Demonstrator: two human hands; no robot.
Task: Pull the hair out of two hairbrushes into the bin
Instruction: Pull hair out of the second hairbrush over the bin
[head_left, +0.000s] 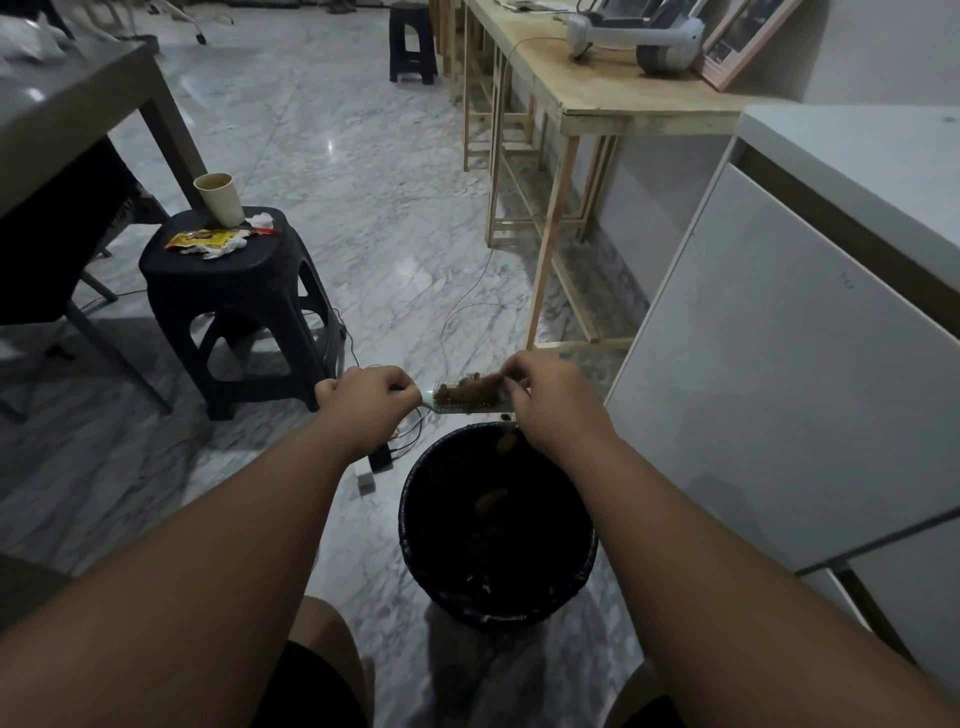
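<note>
A pale green hairbrush (457, 407) lies level just beyond the far rim of a black bin (415, 525) on the floor. My left hand (371, 397) is shut on its handle at the left end. A brown tuft of hair (467, 389) sits in the bristles. My right hand (550, 402) pinches that hair at the brush's right end. Brown clumps of hair (491, 501) lie inside the dark bin. I see only one hairbrush.
A black plastic stool (234, 291) with a paper cup (221, 200) and wrappers stands at left. A white cabinet (779, 364) is close on the right, a wooden table (597, 98) behind it. Cables and a charger (371, 465) lie on the marble floor beside the bin.
</note>
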